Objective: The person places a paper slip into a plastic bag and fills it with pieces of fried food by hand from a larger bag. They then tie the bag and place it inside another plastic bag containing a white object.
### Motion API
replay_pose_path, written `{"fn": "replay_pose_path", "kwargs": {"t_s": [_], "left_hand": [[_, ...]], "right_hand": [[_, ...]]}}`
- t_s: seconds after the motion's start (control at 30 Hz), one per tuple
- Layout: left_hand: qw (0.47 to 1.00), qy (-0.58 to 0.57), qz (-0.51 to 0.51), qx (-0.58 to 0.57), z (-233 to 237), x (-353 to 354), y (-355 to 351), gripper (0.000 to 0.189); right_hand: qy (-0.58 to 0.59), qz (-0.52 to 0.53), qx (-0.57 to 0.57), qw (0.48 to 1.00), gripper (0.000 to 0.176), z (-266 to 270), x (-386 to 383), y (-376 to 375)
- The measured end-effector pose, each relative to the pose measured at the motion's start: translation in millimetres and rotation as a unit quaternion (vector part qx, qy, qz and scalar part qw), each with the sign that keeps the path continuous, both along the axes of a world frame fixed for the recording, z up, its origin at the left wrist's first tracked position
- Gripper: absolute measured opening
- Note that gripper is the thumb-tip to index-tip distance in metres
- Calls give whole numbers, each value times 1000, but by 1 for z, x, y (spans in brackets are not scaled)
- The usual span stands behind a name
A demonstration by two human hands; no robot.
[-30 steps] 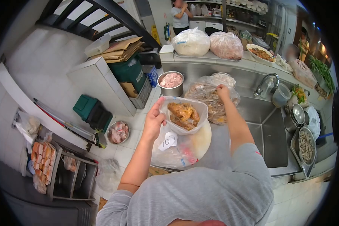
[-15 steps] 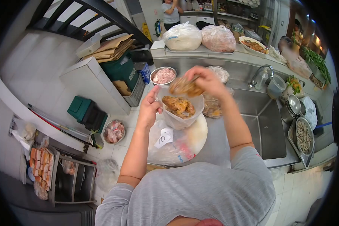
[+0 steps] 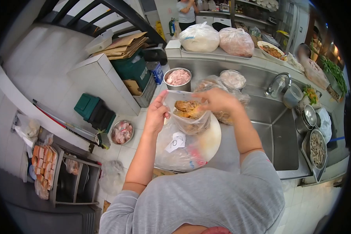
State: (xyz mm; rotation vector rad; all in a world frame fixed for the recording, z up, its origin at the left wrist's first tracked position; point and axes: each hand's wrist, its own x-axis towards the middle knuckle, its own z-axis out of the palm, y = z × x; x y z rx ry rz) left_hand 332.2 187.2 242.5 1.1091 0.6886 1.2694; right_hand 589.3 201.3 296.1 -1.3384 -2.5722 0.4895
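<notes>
My left hand [image 3: 157,113] pinches the left rim of a small clear plastic bag [image 3: 189,119] filled with brown fried pieces. My right hand [image 3: 218,99] grips the same bag at its right rim, so the bag hangs between both hands above a round white chopping board [image 3: 208,142]. Behind it lies a bigger clear bag of the same brown food [image 3: 226,115] on the steel counter. A paper slip marked "10" [image 3: 175,142] rests on a flat plastic bag over the board.
A steel bowl of pink raw meat [image 3: 178,78] and a second bowl [image 3: 233,79] stand behind the bags. The sink [image 3: 279,134] and tap [image 3: 277,82] lie to the right, with a tray of food [image 3: 318,150]. Another person [image 3: 187,11] stands far back. A green bin [image 3: 93,111] is on the floor.
My right hand reached into the bigger bag, lifted a brown piece over the small bag, and now holds the small bag's right rim. The bag has sagged narrower.
</notes>
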Motion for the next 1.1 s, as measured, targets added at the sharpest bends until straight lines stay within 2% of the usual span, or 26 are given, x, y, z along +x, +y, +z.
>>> {"fn": "replay_pose_path", "kwargs": {"t_s": [0.1, 0.2, 0.23, 0.27, 0.3, 0.37, 0.4, 0.43, 0.57, 0.67, 0.7, 0.8, 0.87, 0.97, 1.1], "left_hand": [[1000, 9, 5, -2, 0, 1, -3, 66], [1000, 12, 4, -2, 2, 3, -6, 67], [1000, 12, 3, -2, 2, 3, -7, 67], [1000, 14, 6, -4, 3, 4, -8, 67], [1000, 15, 8, -6, 3, 4, -8, 67], [1000, 19, 9, -6, 3, 5, -9, 68], [1000, 21, 9, -7, 2, 4, -9, 68], [1000, 23, 9, -6, 2, 3, -8, 68], [999, 33, 15, -6, 3, 2, -10, 67], [999, 40, 18, -5, 5, 5, -9, 66], [999, 41, 19, -3, 4, 4, -9, 65], [999, 42, 14, -6, 5, 5, -10, 65], [999, 45, 18, -5, 5, 8, -9, 66], [999, 42, 14, -2, 4, 12, -8, 67], [999, 36, 8, -7, 5, 15, -8, 67]], "right_hand": [[249, 36, -69, 965, 44, -2, 23, 21], [199, -143, -111, 963, 39, -56, 52, 95], [-6, -203, -126, 971, 33, -69, 50, 101], [-229, -213, -150, 938, 28, -82, 47, 108], [-269, -236, -131, 925, 25, -116, 53, 122], [-152, -297, -43, 942, 20, -201, 68, 151], [-94, -330, -1, 939, 19, -221, 70, 152], [-56, -376, 5, 925, 20, -215, 65, 143], [-25, -451, 118, 884, 24, -211, 71, 154], [61, -488, 52, 869, 30, -217, 103, 163], [33, -482, 51, 874, 29, -192, 98, 143], [-54, -333, 26, 941, 36, -207, 106, 152], [-91, -331, -46, 938, 53, -220, 93, 162], [-103, -351, -25, 930, 51, -224, 70, 150], [-47, -371, -80, 924, 48, -219, 70, 148]]}}
